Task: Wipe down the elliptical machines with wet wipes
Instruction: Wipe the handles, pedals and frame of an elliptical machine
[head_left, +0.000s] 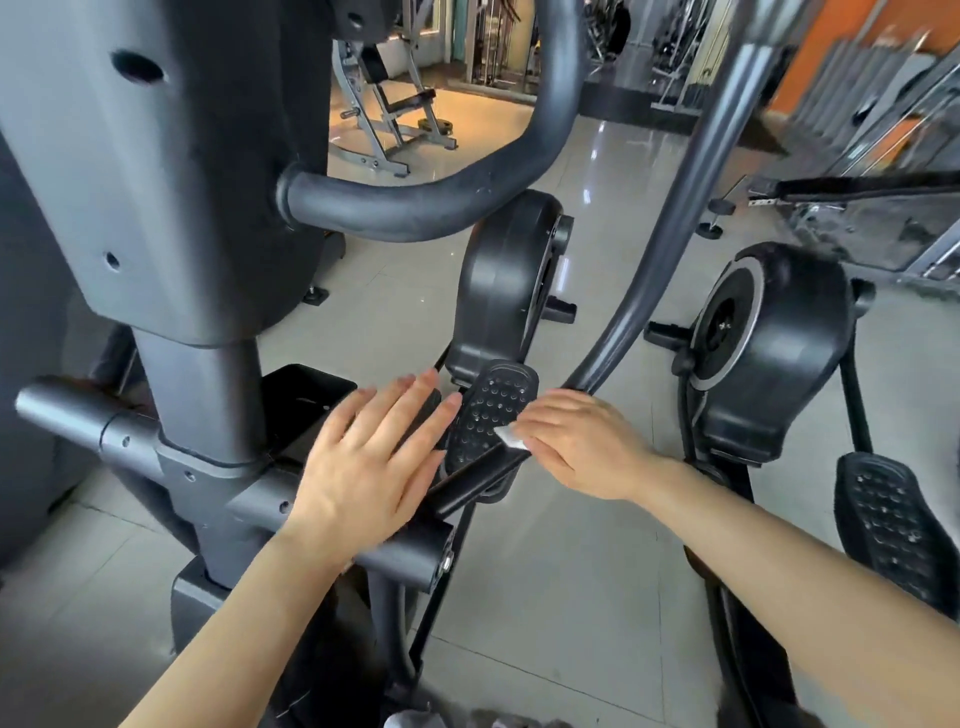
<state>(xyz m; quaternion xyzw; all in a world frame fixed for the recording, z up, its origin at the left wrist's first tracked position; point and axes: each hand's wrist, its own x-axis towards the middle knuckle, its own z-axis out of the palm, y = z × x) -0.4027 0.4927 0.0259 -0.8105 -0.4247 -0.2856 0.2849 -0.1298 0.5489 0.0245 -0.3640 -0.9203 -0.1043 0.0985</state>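
Observation:
The grey and black elliptical machine (202, 291) fills the left half of the view. Its studded black foot pedal (485, 410) sits in the middle, tilted up. My right hand (582, 447) holds a small white wet wipe (511, 435) against the pedal's right edge, with only a corner of the wipe showing under the fingers. My left hand (369, 462) hovers flat with straight fingers just left of the pedal, above the machine's grey cross bar (410, 558). A curved dark handlebar (426, 202) arches overhead.
A second elliptical (763, 338) with its own studded pedal (891, 525) stands on the right. A grey swing arm (691, 208) rises between the two machines. Weight benches (384, 109) stand at the back, on a glossy pale tiled floor (561, 587).

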